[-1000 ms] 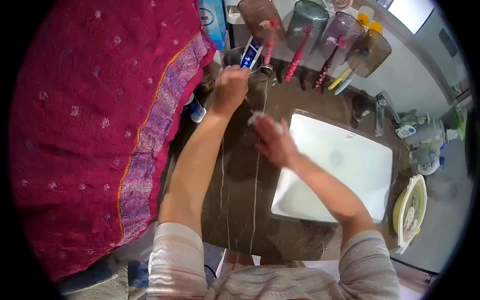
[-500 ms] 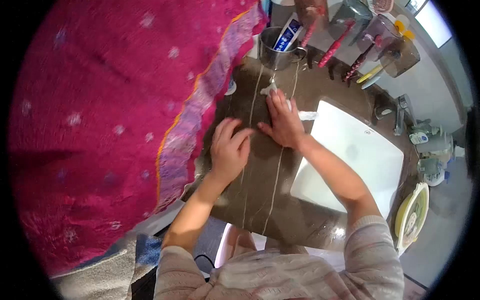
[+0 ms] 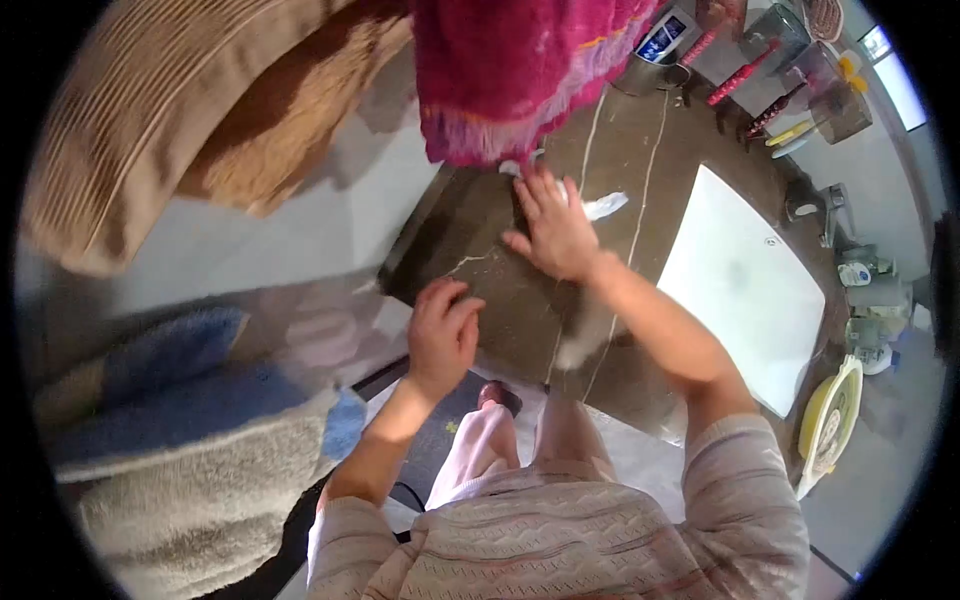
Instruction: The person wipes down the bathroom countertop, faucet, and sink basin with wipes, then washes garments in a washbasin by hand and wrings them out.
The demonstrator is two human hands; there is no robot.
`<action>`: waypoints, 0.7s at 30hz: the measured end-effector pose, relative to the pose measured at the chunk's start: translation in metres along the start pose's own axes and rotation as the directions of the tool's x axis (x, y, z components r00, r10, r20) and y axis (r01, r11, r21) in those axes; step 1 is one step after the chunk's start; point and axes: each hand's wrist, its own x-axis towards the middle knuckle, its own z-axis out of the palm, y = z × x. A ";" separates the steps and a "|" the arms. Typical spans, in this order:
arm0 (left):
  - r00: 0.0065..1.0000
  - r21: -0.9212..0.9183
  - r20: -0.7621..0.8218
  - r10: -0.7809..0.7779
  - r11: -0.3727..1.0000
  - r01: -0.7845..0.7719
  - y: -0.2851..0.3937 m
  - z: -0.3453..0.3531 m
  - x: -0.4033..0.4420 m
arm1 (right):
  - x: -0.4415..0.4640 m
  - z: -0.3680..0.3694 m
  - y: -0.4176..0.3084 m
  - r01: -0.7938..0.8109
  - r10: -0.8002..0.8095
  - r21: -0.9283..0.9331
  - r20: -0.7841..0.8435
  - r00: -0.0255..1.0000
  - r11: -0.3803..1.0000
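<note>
My right hand point(image 3: 558, 232) presses down on the brown countertop point(image 3: 520, 320), its fingers over a crumpled white tissue point(image 3: 605, 207). Bits of the tissue show between the fingers and to the right of them. Close to the fingertips hangs the lower edge of a pink patterned towel point(image 3: 520, 80); a small white object beneath it is partly covered. My left hand point(image 3: 440, 335) hovers by the counter's left edge with loosely bent fingers and nothing in it.
A white sink basin point(image 3: 745, 290) is set in the counter at right, with a faucet point(image 3: 832, 212) behind. A metal cup point(image 3: 645, 75) and toothbrushes point(image 3: 742, 85) are at the back. Bottles point(image 3: 868, 270) and a yellow basin point(image 3: 830, 425) are at far right. Towels point(image 3: 200, 470) hang left.
The view has shifted left, and the pink towel now covers less of it. My right hand has slid with the tissue toward the counter's left side, beside the towel's edge. My left hand is lower.
</note>
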 end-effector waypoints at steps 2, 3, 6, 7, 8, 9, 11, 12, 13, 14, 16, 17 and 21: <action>0.999 -0.010 0.033 0.001 1.000 0.000 0.003 -0.006 -0.020 | 0.031 0.007 0.011 -0.014 0.020 0.076 -0.076 0.997 0.997; 0.999 -0.013 0.051 -0.010 1.000 0.010 0.005 -0.008 -0.032 | 0.050 0.016 0.008 -0.085 0.092 0.064 -0.123 0.988 0.994; 0.997 -0.012 0.076 -0.020 1.000 0.021 0.005 -0.019 -0.062 | 0.071 0.020 -0.019 -0.256 0.262 0.061 -0.141 0.955 0.965; 0.997 -0.014 0.076 -0.015 1.000 0.016 0.004 -0.022 -0.068 | 0.062 0.011 -0.034 -0.241 0.245 0.071 -0.067 0.967 0.968; 0.997 -0.020 0.077 -0.013 1.000 0.014 0.005 -0.024 -0.075 | 0.052 0.012 -0.057 -0.186 0.187 -0.033 0.025 0.982 0.982; 0.997 -0.021 0.079 -0.004 1.000 0.005 0.004 -0.026 -0.081 | 0.035 0.016 -0.083 -0.146 0.146 -0.027 0.003 0.989 0.989; 0.996 -0.020 0.090 0.017 1.000 -0.016 0.001 -0.030 -0.084 | 0.000 0.018 -0.108 -0.065 0.066 0.040 -0.021 0.998 0.997; 0.994 -0.015 0.109 0.017 1.000 -0.015 0.003 -0.033 -0.084 | -0.016 0.015 -0.110 -0.018 0.021 0.098 -0.034 0.999 0.995; 0.991 -0.009 0.130 0.024 1.000 -0.023 0.003 -0.036 -0.082 | -0.029 0.011 -0.110 0.025 -0.017 0.156 -0.055 0.998 0.987; 0.988 -0.002 0.150 0.034 0.999 -0.034 0.004 -0.041 -0.082 | -0.052 0.008 -0.103 -0.007 0.018 0.127 -0.085 0.996 0.992; 0.990 -0.017 0.132 0.050 0.999 -0.048 0.002 -0.043 -0.084 | -0.101 0.012 -0.060 -0.145 0.154 0.101 -0.092 0.984 0.984; 0.991 -0.026 0.122 0.057 0.998 -0.055 0.001 -0.044 -0.088 | -0.130 0.004 -0.036 -0.253 0.253 0.015 -0.097 0.963 0.967; 0.990 -0.064 0.122 0.076 0.996 -0.069 0.003 -0.041 -0.099 | -0.204 0.003 -0.015 -0.565 0.560 -0.062 -0.080 0.825 0.823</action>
